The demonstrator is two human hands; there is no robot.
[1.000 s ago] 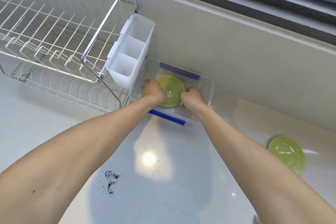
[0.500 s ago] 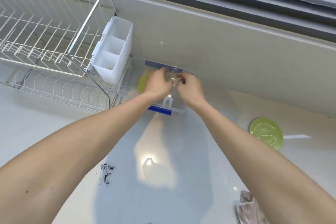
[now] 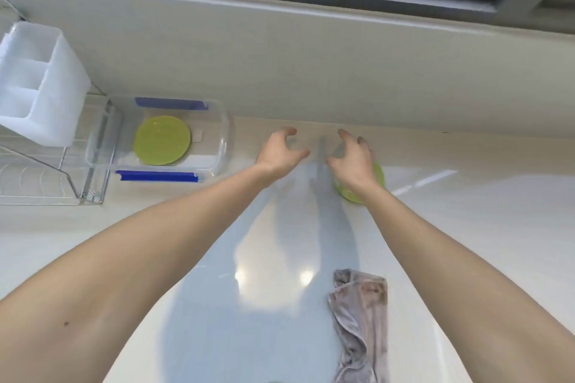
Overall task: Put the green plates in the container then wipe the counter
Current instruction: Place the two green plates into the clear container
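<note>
One green plate lies flat inside the clear container with blue clips, at the back left of the white counter. A second green plate rests on the counter to the right, mostly covered by my right hand. That hand hovers over it with its fingers spread, holding nothing. My left hand floats open between the container and that plate, fingers curled and apart. A crumpled grey cloth lies on the counter near me.
A wire dish rack with a white cutlery holder stands at the far left, touching the container. The beige wall and a window frame run along the back.
Both hands have left the container and moved right, towards the second green plate. The first plate now lies alone in the container. The view has shifted right, so the cloth shows fully.
</note>
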